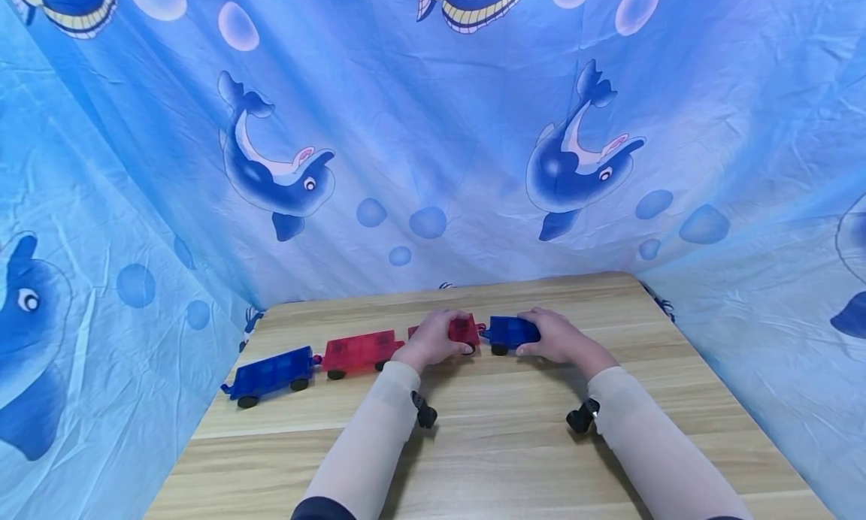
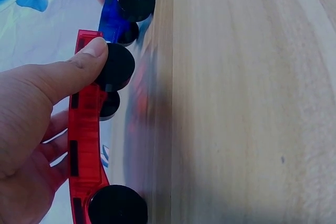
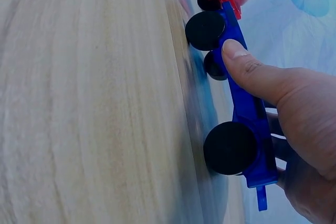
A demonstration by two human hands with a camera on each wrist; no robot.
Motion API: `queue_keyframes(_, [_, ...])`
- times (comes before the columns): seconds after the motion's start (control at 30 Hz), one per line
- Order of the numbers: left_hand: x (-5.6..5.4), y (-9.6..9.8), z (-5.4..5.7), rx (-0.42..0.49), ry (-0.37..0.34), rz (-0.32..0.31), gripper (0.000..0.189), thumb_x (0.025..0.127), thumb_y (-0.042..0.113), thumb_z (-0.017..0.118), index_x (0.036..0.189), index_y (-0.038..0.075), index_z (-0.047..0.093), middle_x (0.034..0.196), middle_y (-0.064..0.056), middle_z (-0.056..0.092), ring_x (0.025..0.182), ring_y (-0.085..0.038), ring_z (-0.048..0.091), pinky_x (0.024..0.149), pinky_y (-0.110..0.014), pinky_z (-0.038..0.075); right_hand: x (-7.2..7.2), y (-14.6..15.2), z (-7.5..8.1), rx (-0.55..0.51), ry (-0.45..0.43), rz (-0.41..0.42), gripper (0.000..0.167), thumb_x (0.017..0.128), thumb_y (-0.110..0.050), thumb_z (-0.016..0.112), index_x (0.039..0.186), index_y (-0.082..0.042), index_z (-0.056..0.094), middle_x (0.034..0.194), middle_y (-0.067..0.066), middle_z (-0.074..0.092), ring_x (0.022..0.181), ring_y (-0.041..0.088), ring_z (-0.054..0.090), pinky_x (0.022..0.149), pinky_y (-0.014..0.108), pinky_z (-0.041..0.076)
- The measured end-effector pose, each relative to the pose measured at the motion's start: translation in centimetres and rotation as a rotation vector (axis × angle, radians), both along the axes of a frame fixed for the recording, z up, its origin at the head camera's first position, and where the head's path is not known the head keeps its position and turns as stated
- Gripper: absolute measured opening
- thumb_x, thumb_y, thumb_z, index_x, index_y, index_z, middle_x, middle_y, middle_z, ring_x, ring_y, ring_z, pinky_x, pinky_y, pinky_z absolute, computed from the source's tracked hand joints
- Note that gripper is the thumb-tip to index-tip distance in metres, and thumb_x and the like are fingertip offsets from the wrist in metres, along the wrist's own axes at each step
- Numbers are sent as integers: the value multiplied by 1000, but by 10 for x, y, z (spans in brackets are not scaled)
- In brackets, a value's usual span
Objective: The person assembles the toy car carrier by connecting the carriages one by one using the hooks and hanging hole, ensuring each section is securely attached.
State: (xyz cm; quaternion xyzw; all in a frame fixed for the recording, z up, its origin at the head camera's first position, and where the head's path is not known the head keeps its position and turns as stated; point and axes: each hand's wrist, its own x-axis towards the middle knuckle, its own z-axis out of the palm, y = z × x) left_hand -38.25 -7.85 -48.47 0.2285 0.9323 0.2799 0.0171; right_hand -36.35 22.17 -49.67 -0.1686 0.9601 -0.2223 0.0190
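Note:
My left hand (image 1: 433,340) grips a translucent red toy wagon (image 1: 467,327) with black wheels near the far edge of the table. To its right, my right hand (image 1: 556,337) holds a blue toy wagon (image 1: 502,331) by its sides. The facing coupling ends of these two wagons meet between the hands. In the left wrist view the thumb presses the red wagon (image 2: 84,135) beside a wheel, with fingers behind it. The right wrist view shows the thumb on the near side of the blue wagon (image 3: 245,100), and a small hook at its free end.
Left of my hands stand another red wagon (image 1: 358,352) and another blue wagon (image 1: 274,373), joined at their couplings. The wood-grain table (image 1: 487,445) runs back to a blue curtain (image 1: 433,129) printed with dolphins, which also hangs along both sides.

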Motion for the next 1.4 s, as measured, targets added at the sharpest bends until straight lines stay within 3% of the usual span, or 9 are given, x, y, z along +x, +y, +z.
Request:
queue_keyframes(0.97, [-2, -1, 1, -38, 3, -23, 71, 85, 31, 90, 149, 22, 59, 140, -4, 61, 127, -26, 58, 102, -45, 54, 0, 4, -1, -14, 9, 27, 86, 89, -44, 85, 157, -6, 48, 157, 27, 44, 143, 51, 41, 114, 68, 35])
queue_keyframes(1.2, [-1, -2, 0, -106, 31, -68, 69, 87, 33, 89, 148, 19, 60, 143, -5, 60, 133, -26, 55, 108, -43, 50, 0, 3, -1, -5, 5, 34, 86, 89, -45, 84, 157, -6, 47, 158, 28, 43, 144, 51, 40, 114, 67, 35])
queue_keyframes(1.4, [-2, -2, -2, -123, 50, -62, 71, 86, 35, 89, 148, 19, 60, 144, -4, 60, 134, -26, 55, 109, -43, 49, 0, 3, -1, -10, 4, 27, 87, 89, -45, 85, 157, -5, 47, 154, 25, 47, 141, 48, 44, 113, 66, 37])
